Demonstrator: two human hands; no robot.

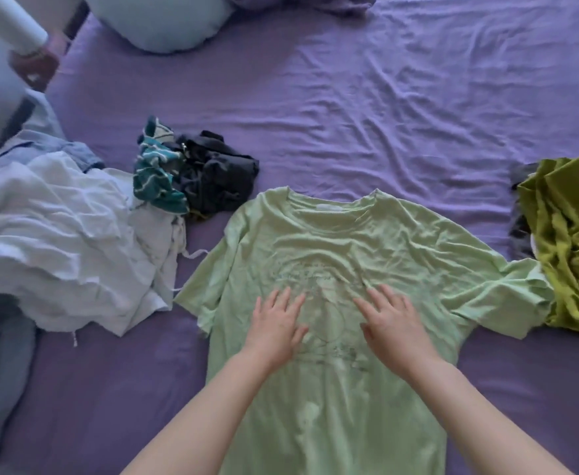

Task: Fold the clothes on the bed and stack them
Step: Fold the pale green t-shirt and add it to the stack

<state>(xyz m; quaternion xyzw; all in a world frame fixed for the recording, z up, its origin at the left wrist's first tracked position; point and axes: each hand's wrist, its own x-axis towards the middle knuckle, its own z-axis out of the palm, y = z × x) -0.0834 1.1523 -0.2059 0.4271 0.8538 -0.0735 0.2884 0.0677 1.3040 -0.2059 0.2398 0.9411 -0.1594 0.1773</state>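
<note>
1. While both forearms reach in from the near edge, the left hand (276, 329) lies flat on the light green T-shirt (346, 255), fingers straight and slightly spread, pointing to the far side; it grips nothing.
2. The right hand (392, 325) is likewise flat, palm down on the same shirt, fingers extended and a little fanned, thumb toward the left hand; it holds nothing.
3. The two hands rest side by side over the faint printed design on the shirt's chest, apart from each other, with bare fabric between them.
4. The T-shirt is spread out front up on the purple bedsheet (401, 97), collar on the far side, hem running off the near edge of the view, and one sleeve out to each side.
5. Its right sleeve touches an olive-green garment (576, 234) lying crumpled at the right edge.
6. Left of the shirt is a rumpled white garment (65, 234), resting on pale blue clothing (0, 354).
7. Just beyond the shirt's left shoulder sit a teal striped piece (152, 173) and a dark bundled garment (216, 176), touching each other.
8. A pale blue pillow (157, 18) lies at the far left.
</note>
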